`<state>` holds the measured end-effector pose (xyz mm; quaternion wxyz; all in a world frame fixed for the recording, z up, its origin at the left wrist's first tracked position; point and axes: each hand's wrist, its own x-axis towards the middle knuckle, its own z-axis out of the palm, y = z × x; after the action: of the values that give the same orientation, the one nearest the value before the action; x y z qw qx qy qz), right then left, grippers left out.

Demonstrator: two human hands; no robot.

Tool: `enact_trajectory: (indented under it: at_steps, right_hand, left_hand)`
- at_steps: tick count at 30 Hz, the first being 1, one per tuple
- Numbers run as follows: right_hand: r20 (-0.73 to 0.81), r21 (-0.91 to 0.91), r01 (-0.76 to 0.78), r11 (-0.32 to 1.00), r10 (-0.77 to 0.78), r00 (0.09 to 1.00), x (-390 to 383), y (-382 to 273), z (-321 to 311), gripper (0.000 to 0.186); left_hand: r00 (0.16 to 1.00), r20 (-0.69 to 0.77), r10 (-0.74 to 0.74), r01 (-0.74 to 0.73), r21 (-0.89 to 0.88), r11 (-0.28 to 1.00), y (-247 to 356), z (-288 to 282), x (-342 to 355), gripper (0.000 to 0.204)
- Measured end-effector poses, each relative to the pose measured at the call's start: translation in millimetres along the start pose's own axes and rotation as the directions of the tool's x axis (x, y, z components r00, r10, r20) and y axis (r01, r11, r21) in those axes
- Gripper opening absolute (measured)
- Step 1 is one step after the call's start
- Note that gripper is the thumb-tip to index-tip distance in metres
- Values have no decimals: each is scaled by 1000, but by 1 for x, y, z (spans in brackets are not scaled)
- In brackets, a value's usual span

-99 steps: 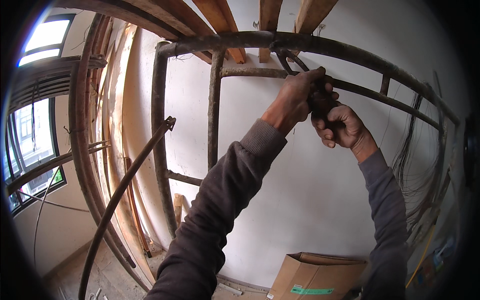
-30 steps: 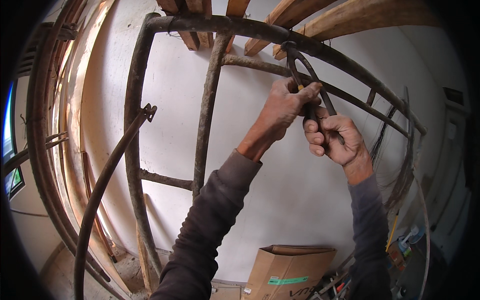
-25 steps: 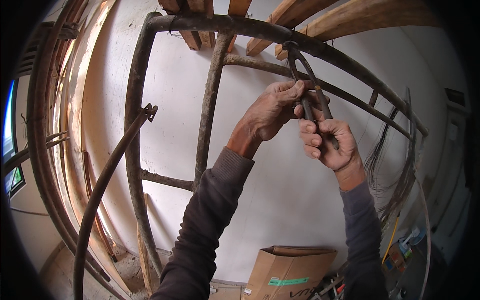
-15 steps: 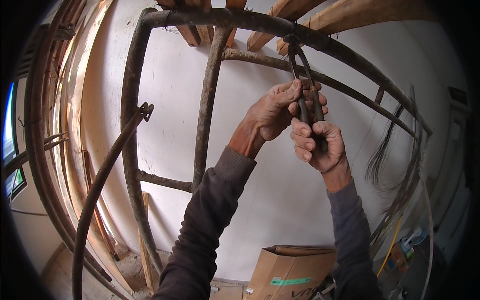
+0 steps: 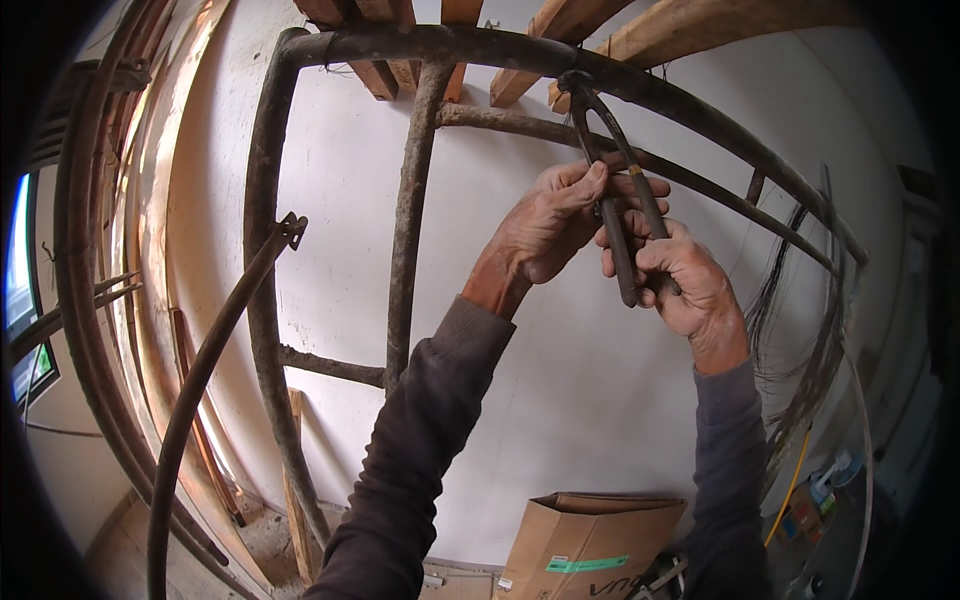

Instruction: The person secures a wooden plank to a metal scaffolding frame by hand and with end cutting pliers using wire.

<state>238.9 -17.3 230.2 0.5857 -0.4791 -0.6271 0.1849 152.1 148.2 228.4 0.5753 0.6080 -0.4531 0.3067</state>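
Note:
A pair of dark, long-handled pincers hangs down from the upper metal pipe, jaws up against its underside. What the jaws bite on is too small to make out; some dark wire seems to be there. My left hand pinches the pincers partway up the handles, thumb on the left handle. Lower down, my right hand has its fingers wrapped around the right handle. The two handles stand apart, and the left handle's lower end is free of my right palm.
The pipe belongs to a scaffold frame with an upright post. Wooden beams lie overhead. A loose curved pipe rises at left. A bundle of thin wires hangs at right. Below stands a cardboard box.
The handles have spread apart. My right hand has moved right with the right handle, leaving the left handle's end. My left hand stays about where it was.

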Motion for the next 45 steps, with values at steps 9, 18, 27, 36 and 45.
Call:
enact_trajectory:
  at_steps: [9, 18, 27, 36, 45]
  right_hand:
    - [10, 70, 2, 998, -3, 1000, -7, -6, 6, 51]
    - [104, 105, 34, 994, -45, 994, -7, -5, 8, 58]
    - [117, 96, 5, 995, -16, 993, -2, -8, -7, 57]
    - [85, 93, -52, 994, 44, 995, -9, -3, 8, 51]
    - [-280, -516, 74, 854, -249, 927, -45, -18, 38, 50]
  left_hand:
    - [1000, -16, -27, 27, 9, 1000, 14, 1, -4, 60]
    - [999, 31, -31, 33, -47, 998, 16, -2, -9, 68]
    - [995, 95, 39, -26, -129, 991, 1, -5, -2, 71]
    - [994, 111, 15, 7, -196, 981, -10, -16, 1, 61]
    - [1000, -7, -5, 4, -170, 985, -3, -4, 4, 54]
